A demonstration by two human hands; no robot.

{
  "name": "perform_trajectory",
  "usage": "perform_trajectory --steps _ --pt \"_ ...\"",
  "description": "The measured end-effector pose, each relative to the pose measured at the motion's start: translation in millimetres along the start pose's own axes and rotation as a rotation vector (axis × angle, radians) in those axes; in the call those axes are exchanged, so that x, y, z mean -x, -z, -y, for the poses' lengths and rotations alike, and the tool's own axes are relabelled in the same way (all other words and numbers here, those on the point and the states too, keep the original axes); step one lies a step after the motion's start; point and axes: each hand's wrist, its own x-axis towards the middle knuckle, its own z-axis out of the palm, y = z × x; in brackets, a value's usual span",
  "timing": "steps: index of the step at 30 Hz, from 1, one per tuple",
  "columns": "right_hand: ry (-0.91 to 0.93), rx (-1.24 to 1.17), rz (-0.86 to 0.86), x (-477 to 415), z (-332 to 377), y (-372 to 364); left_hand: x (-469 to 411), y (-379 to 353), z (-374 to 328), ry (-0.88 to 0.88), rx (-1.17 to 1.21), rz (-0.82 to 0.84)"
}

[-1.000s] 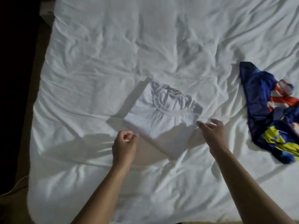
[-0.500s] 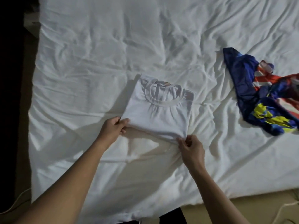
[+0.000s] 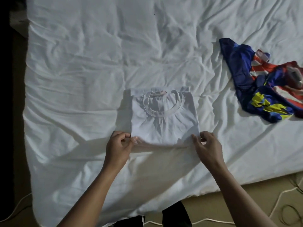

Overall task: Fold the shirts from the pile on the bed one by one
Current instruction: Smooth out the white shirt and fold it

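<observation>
A white shirt (image 3: 164, 122), folded into a neat rectangle with its round collar facing up, lies in the middle of the bed (image 3: 98, 63). My left hand (image 3: 118, 148) pinches the shirt's near left corner. My right hand (image 3: 207, 147) pinches the near right corner. A crumpled blue shirt (image 3: 262, 86) with red, white and yellow patches lies unfolded at the right side of the bed.
The bed's white sheet is wrinkled all over. The near edge of the bed runs along the bottom, with tan floor (image 3: 246, 202) and white cables (image 3: 278, 203) beyond it at lower right. Darkness lies past the bed's left edge.
Both hands came to the folded white shirt and took its near corners. The shirt has turned from a slant to square with me.
</observation>
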Motion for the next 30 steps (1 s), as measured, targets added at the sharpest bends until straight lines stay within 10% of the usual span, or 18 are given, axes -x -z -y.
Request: perform_trajectory --steps 9,30 --pt "-0.084 -0.038 -0.013 0 -3 4 -18 1 4 0.195 0.097 0.147" --pt "0.156 0.067 0.068 -179 67 0 -153 -26 -41 0.173 0.015 -0.158"
